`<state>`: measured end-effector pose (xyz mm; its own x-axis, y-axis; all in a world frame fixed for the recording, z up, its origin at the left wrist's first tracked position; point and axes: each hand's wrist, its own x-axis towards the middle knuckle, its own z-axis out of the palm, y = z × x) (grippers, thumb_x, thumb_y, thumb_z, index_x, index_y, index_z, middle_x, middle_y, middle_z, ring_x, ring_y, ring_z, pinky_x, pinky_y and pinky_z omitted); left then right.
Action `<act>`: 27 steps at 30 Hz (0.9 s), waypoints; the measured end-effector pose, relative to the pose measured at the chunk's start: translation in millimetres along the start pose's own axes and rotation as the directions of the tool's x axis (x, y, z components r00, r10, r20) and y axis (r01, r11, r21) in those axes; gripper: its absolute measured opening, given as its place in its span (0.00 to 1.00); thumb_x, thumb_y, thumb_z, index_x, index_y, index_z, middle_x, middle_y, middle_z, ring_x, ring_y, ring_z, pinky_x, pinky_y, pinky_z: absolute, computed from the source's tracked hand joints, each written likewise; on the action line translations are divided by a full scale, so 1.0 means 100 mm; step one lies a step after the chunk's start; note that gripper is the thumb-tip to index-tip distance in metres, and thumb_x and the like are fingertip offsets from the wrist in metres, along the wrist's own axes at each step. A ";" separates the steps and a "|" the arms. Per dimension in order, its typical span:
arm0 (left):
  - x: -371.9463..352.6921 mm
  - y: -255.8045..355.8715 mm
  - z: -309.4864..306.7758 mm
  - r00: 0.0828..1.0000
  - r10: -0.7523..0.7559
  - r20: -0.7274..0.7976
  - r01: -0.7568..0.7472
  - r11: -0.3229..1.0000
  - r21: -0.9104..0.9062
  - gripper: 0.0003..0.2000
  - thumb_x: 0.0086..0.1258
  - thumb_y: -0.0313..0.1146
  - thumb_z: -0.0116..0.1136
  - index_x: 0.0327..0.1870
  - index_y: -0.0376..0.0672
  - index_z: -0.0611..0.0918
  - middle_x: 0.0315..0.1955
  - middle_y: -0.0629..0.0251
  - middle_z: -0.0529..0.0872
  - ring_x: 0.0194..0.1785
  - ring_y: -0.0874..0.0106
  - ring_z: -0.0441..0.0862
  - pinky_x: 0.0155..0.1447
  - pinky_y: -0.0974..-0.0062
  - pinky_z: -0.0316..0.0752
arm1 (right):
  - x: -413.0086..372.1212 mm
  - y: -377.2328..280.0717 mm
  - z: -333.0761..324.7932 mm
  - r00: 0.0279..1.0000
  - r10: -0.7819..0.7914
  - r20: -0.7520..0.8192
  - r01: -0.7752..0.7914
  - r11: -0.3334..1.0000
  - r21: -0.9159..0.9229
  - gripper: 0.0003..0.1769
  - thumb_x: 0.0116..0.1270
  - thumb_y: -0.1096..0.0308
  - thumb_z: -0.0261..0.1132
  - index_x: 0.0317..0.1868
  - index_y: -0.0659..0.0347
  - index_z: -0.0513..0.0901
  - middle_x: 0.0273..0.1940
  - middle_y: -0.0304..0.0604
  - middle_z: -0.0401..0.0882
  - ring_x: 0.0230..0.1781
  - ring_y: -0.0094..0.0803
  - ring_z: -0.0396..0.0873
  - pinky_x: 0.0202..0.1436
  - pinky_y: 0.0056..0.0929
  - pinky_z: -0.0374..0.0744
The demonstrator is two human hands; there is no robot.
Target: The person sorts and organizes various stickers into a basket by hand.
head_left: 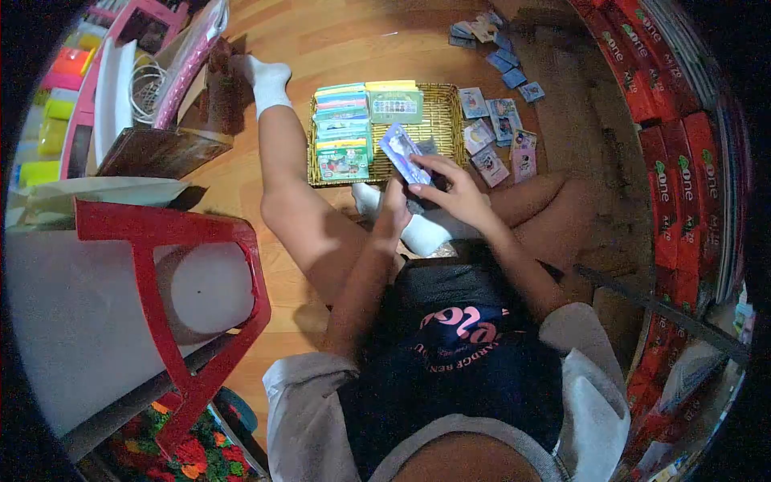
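Note:
A flat purple-and-blue packet [404, 151] is held up in front of my body, tilted to the left. My left hand [395, 206] is closed round its lower end. The fingers and thumb of my right hand [460, 193] are closed on its lower right side. Just beyond, a woven wicker basket [446, 108] rests on the floor. Rows of flat, colourful packets [344, 128] stand along its left side, with a green packet [396, 106] at the top middle. Something dark below my left hand cannot be made out.
Loose picture packets [488, 165] lie right of the basket, with small blue ones [506, 60] farther back. Stacked red paper reams [675, 193] line the right side. On the left are a red plastic chair [152, 297] and a cardboard box [161, 149]. My legs flank the basket.

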<state>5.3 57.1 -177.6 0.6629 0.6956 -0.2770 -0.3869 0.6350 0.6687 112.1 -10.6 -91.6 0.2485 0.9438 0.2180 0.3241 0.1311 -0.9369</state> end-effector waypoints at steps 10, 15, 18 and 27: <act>-0.04 0.34 0.35 0.998 -0.040 -0.052 0.022 0.947 -0.320 0.24 0.68 0.50 0.29 0.52 0.40 0.67 0.43 0.58 0.75 0.44 0.65 0.75 0.49 0.66 0.71 | 0.07 -0.34 -0.18 0.987 -0.075 -0.144 0.041 0.973 -0.227 0.30 0.47 0.65 0.68 0.53 0.59 0.71 0.48 0.49 0.70 0.49 0.38 0.69 0.53 0.32 0.66; 0.01 0.28 0.20 0.996 -0.019 -0.087 0.002 0.982 -0.191 0.27 0.67 0.54 0.28 0.54 0.40 0.66 0.46 0.58 0.74 0.48 0.65 0.73 0.52 0.67 0.70 | -0.14 -0.26 -0.06 1.000 -0.006 -0.003 0.003 0.851 -0.525 0.29 0.46 0.53 0.66 0.51 0.46 0.74 0.43 0.55 0.70 0.44 0.48 0.69 0.48 0.37 0.68; -0.03 0.24 0.21 0.998 -0.048 -0.048 0.035 0.969 -0.243 0.26 0.68 0.53 0.30 0.52 0.40 0.67 0.45 0.60 0.75 0.46 0.66 0.74 0.51 0.68 0.71 | -0.19 -0.13 0.03 0.997 -0.078 0.021 0.073 0.754 -0.653 0.28 0.47 0.53 0.66 0.51 0.45 0.74 0.44 0.55 0.69 0.43 0.48 0.70 0.47 0.37 0.69; -0.06 0.36 0.35 0.996 -0.065 -0.066 0.044 0.958 -0.282 0.24 0.69 0.51 0.29 0.54 0.42 0.66 0.46 0.61 0.74 0.46 0.67 0.74 0.52 0.69 0.70 | -0.07 -0.05 -0.13 0.984 -0.081 -0.157 -0.001 0.887 -0.462 0.31 0.45 0.54 0.68 0.53 0.50 0.73 0.40 0.53 0.72 0.41 0.46 0.71 0.46 0.37 0.69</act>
<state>9.4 64.1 -127.3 0.6427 0.6736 -0.3649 -0.5224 0.7337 0.4344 120.9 -21.7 -84.9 0.3618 0.8705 0.3337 0.7092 -0.0247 -0.7046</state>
